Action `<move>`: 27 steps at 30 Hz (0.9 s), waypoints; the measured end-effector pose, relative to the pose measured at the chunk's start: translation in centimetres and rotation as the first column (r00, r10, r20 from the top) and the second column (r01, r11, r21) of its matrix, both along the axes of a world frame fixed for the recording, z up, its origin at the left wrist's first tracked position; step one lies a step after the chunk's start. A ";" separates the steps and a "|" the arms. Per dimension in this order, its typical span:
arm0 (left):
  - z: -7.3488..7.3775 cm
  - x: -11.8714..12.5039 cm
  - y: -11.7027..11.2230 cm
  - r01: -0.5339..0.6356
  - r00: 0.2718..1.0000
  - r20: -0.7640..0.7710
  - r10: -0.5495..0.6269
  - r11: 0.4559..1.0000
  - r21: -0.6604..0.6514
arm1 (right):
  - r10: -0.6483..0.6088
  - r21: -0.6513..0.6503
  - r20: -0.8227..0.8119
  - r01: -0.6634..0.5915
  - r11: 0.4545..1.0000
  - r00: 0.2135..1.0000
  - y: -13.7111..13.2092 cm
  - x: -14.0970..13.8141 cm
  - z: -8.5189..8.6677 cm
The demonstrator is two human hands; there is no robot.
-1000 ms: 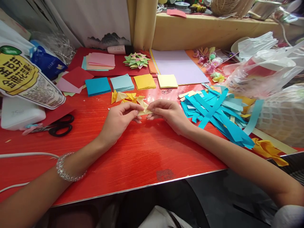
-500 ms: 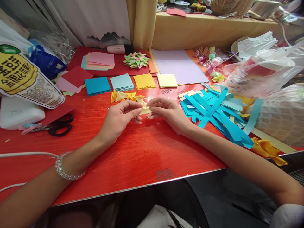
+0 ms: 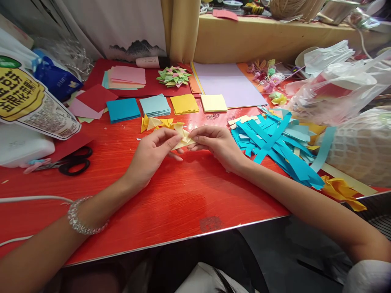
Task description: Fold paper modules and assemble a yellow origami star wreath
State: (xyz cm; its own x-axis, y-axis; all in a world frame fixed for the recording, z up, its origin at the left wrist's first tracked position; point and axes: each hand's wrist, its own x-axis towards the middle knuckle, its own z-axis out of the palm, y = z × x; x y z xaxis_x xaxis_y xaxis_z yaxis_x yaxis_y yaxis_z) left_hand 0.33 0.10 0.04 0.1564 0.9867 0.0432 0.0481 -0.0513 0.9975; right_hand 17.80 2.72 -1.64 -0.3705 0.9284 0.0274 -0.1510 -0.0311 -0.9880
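Note:
My left hand (image 3: 152, 152) and my right hand (image 3: 218, 144) meet over the middle of the red table (image 3: 171, 203). Both pinch a small folded pale yellow paper piece (image 3: 185, 140) between thumb and fingertips, just above the tabletop. Right behind it lies a row of folded yellow paper pieces (image 3: 159, 123). A beaded bracelet (image 3: 80, 221) circles my left wrist.
Stacks of square paper lie behind: blue (image 3: 123, 109), light blue (image 3: 155, 105), orange-yellow (image 3: 184, 103), pale yellow (image 3: 214, 103). A pile of blue paper strips (image 3: 275, 142) sits to the right, black scissors (image 3: 71, 162) to the left. Plastic bags (image 3: 336, 89) crowd the right side.
The hands stay pinched on the yellow piece, with small finger shifts working its fold. The view has drifted slightly.

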 end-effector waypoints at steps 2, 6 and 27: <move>0.0 0.0 0.1 -0.024 0.999 0.029 0.024 1.000 -0.008 | 0.010 0.007 -0.001 -0.010 1.000 1.000 0.0 0.0 -0.1; -0.1 -0.2 0.3 0.002 1.000 0.025 -0.002 1.000 0.003 | 0.023 0.020 -0.028 -0.023 1.000 0.999 0.0 0.0 -0.2; 0.0 -0.3 0.2 -0.019 1.000 0.018 0.019 1.000 0.012 | 0.009 0.013 0.000 -0.009 1.000 1.000 0.0 0.0 -0.1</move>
State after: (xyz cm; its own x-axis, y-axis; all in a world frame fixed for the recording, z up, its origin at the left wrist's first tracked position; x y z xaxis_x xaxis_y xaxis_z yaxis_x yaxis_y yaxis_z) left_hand 0.04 0.27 0.02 0.1364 0.9889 0.0581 0.0310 -0.0629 0.9975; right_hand 17.77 2.67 -1.70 -0.3790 0.9245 0.0394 -0.1506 -0.0197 -0.9884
